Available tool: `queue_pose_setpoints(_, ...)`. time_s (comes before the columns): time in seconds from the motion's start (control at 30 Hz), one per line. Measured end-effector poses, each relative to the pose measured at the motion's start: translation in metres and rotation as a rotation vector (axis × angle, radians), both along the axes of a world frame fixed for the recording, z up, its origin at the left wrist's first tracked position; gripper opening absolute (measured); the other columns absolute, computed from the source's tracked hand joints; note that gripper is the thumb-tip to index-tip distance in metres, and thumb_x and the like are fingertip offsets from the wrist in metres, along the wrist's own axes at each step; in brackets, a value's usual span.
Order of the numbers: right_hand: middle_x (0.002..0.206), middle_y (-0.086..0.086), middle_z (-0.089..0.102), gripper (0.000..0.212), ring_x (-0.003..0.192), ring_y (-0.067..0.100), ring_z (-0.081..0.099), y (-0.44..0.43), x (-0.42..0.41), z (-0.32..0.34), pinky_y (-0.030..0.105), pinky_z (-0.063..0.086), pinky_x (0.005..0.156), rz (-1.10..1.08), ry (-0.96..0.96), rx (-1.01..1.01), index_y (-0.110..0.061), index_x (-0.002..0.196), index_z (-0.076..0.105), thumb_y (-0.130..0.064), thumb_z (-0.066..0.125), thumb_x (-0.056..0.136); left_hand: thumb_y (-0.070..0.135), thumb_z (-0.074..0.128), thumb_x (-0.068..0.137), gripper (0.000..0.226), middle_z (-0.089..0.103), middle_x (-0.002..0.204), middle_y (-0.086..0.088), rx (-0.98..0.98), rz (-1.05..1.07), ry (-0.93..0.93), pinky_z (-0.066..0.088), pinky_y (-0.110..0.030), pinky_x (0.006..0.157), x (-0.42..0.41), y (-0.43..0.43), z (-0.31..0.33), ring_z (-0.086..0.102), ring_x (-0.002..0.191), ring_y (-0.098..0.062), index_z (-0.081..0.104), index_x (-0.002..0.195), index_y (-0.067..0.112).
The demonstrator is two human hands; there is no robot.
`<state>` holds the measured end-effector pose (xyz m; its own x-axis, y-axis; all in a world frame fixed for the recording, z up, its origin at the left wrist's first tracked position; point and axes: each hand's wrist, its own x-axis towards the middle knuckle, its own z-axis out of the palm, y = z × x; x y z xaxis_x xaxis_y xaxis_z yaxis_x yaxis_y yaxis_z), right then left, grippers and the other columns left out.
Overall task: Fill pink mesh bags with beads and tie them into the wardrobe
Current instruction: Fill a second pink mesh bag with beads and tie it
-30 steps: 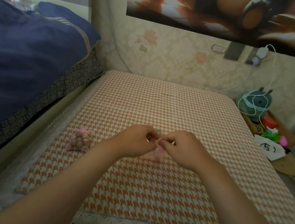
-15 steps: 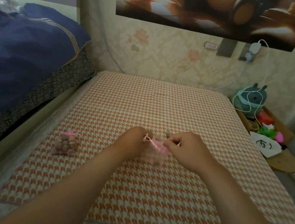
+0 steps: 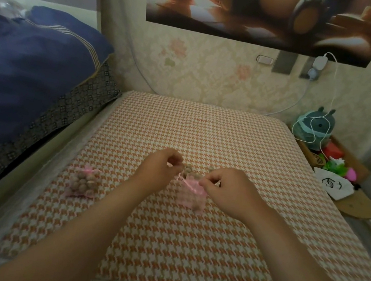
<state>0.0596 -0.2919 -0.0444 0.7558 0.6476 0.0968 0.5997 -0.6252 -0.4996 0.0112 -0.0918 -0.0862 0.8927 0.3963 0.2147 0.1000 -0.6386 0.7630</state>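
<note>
Surface: checked orange mat [image 3: 185, 250] is lying under your outstretched forearms.
Left hand [image 3: 159, 170]: curling closed, pinching the pink drawstring [image 3: 179, 176].
Right hand [image 3: 227, 191]: pinching the pink mesh bag [image 3: 191, 196] mouth.
Filled bag [image 3: 84, 182]: lying well left.

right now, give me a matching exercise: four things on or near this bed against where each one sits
Things:
1. filled pink mesh bag
2. pink mesh bag with loose ribbon
3. navy duvet
4. grey-green plush toy

Places:
A. far right, beside the mattress
B. between the two hands
C. heaped along the left
D. alone on the houndstooth cover, left of the left hand

Pairs: 1-D, 2-B, 3-C, 4-A
</note>
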Motion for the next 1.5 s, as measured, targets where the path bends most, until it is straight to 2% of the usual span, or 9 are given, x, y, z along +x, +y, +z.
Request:
queue_pose_setpoints(0.17, 0.082, -0.002, 0.076, 0.033, 0.074, 0.022, 0.070, 0.003, -0.002, 0.003, 0.047, 0.060, 0.072, -0.009, 0.000, -0.031, -0.022, 0.088, 0.077, -0.044, 0.054, 0.096, 0.025, 0.070, 0.090, 0.006, 0.068, 0.091, 0.007, -0.135, -0.119, -0.107, 0.057, -0.030, 0.075, -0.013, -0.017, 0.035, 0.066, 0.083, -0.013, 0.068, 0.095, 0.024)
queue_pose_setpoints(0.33, 0.072, 0.003, 0.072, 0.027, 0.048, 0.014, 0.051, 0.005, -0.005, 0.008, 0.033, 0.044, 0.052, -0.012, -0.001, -0.071, -0.024, 0.087, 0.077, -0.034, 0.054, 0.098, 0.029, 0.066, 0.092, 0.005, 0.067, 0.093, 0.013, -0.040, -0.225, 0.079, 0.055, -0.033, 0.082, -0.020, -0.029, 0.041, 0.064, 0.093, -0.012, 0.069, 0.094, 0.025)
queue_pose_setpoints(0.53, 0.085, -0.004, 0.077, 0.024, 0.077, 0.020, 0.072, 0.005, -0.004, 0.004, 0.048, 0.061, 0.073, -0.017, 0.012, -0.068, -0.035, 0.095, 0.079, -0.036, 0.055, 0.096, 0.032, 0.073, 0.085, 0.009, 0.074, 0.084, 0.009, 0.068, -0.218, 0.202, 0.058, -0.034, 0.076, -0.022, -0.027, 0.046, 0.067, 0.078, -0.006, 0.079, 0.089, 0.027)
queue_pose_setpoints(0.63, 0.087, -0.006, 0.078, 0.023, 0.082, 0.020, 0.073, 0.008, -0.004, 0.005, 0.049, 0.062, 0.076, -0.015, 0.017, -0.054, -0.037, 0.098, 0.078, -0.036, 0.055, 0.095, 0.029, 0.069, 0.087, 0.012, 0.073, 0.073, 0.006, 0.093, -0.191, 0.231, 0.051, -0.030, 0.057, -0.024, -0.028, 0.051, 0.058, 0.055, -0.006, 0.081, 0.089, 0.027)
queue_pose_setpoints(0.83, 0.095, -0.013, 0.072, 0.022, 0.080, 0.006, 0.069, 0.021, -0.008, 0.005, 0.036, 0.060, 0.076, -0.007, 0.077, 0.124, -0.033, 0.111, 0.071, -0.025, 0.055, 0.100, 0.024, 0.067, 0.089, 0.014, 0.067, 0.065, 0.011, 0.147, -0.061, 0.205, 0.041, -0.019, 0.049, -0.033, -0.013, 0.057, 0.056, 0.052, -0.004, 0.080, 0.091, 0.022)
queue_pose_setpoints(1.0, 0.097, -0.014, 0.067, 0.015, 0.077, 0.000, 0.067, 0.035, -0.005, -0.003, 0.018, 0.048, 0.064, -0.034, 0.115, 0.186, -0.030, 0.110, 0.065, -0.022, 0.056, 0.101, 0.020, 0.065, 0.089, 0.019, 0.072, 0.074, 0.003, 0.183, 0.010, 0.262, 0.059, -0.032, 0.062, -0.048, 0.018, 0.055, 0.064, 0.064, -0.012, 0.078, 0.076, 0.017)
queue_pose_setpoints(1.23, 0.144, -0.004, 0.059, 0.037, 0.130, 0.018, 0.056, 0.075, 0.012, -0.026, 0.041, 0.048, 0.107, 0.031, 0.011, -0.011, -0.029, 0.132, 0.065, -0.015, 0.055, 0.100, 0.014, 0.061, 0.090, 0.019, 0.074, 0.081, 0.005, 0.163, 0.018, 0.225, 0.061, -0.036, 0.070, -0.061, 0.035, 0.049, 0.069, 0.074, -0.015, 0.080, 0.088, 0.019)
queue_pose_setpoints(1.37, 0.150, -0.005, 0.055, 0.041, 0.133, 0.022, 0.054, 0.096, 0.024, -0.039, 0.050, 0.047, 0.106, 0.008, -0.040, -0.163, -0.040, 0.138, 0.059, -0.021, 0.053, 0.102, 0.017, 0.061, 0.090, 0.019, 0.072, 0.090, 0.008, 0.147, -0.038, 0.227, 0.059, -0.031, 0.076, -0.063, 0.039, 0.047, 0.067, 0.080, -0.009, 0.077, 0.099, 0.022)
queue_pose_setpoints(1.5, 0.125, -0.009, 0.070, 0.035, 0.110, 0.022, 0.065, 0.104, 0.028, -0.047, 0.048, 0.055, 0.092, 0.038, -0.140, -0.321, -0.043, 0.126, 0.067, -0.023, 0.055, 0.100, 0.017, 0.063, 0.089, 0.019, 0.073, 0.100, 0.008, 0.126, -0.064, 0.219, 0.058, -0.027, 0.077, -0.061, 0.042, 0.045, 0.066, 0.086, -0.007, 0.077, 0.099, 0.024)
